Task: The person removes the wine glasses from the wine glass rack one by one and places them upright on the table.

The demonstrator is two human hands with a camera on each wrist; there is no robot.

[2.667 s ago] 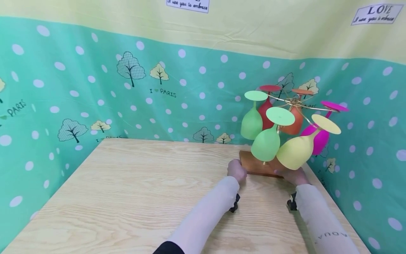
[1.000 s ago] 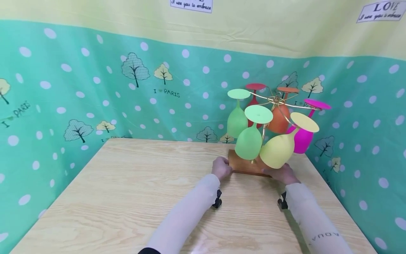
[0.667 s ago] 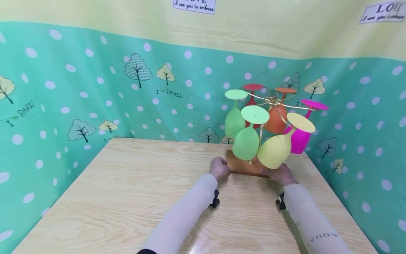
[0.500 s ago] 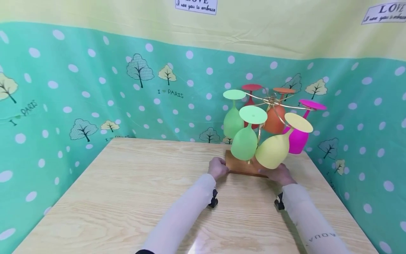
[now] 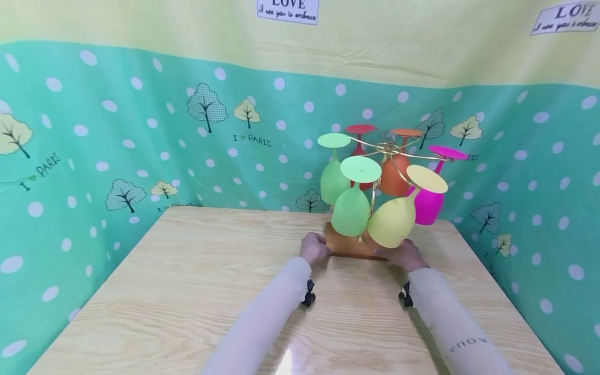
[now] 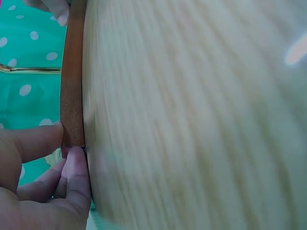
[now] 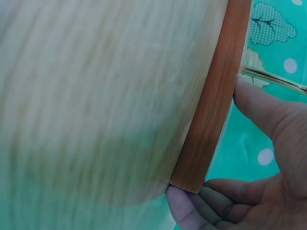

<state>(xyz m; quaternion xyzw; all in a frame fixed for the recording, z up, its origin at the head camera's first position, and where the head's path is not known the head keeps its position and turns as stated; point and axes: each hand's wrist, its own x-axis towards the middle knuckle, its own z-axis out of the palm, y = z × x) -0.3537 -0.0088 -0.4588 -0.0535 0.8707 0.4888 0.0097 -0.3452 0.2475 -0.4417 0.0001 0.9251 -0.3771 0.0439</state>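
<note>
A brown rectangular wooden base [image 5: 344, 243], which carries a gold-coloured metal wire stand [image 5: 390, 148], is placed at the far right of the pale wood-grained table [image 5: 187, 281], between the two hands. Its left end is gripped by the left hand [image 5: 314, 248], thumb on top; its right end is gripped by the right hand [image 5: 405, 255], the thumb laid near the gold-coloured rod. Upside-down stemmed goblets [image 5: 350, 212] are hung from the stand (two green, one red, one orange, one magenta, one yellow and tilted). The base's right end and part of the right hand are hidden by the yellow goblet [image 5: 391, 223]; the red goblet [image 5: 360, 128] is largely covered by the green ones. "I PARIS", with a heart between, can be read on the teal dotted curtain [image 5: 276, 172]. "LOVE" is printed on two white labels [image 5: 288, 10], the left one cut off above. On the white right sleeve [image 5: 457, 328], "AQUA" is faintly shown.
</note>
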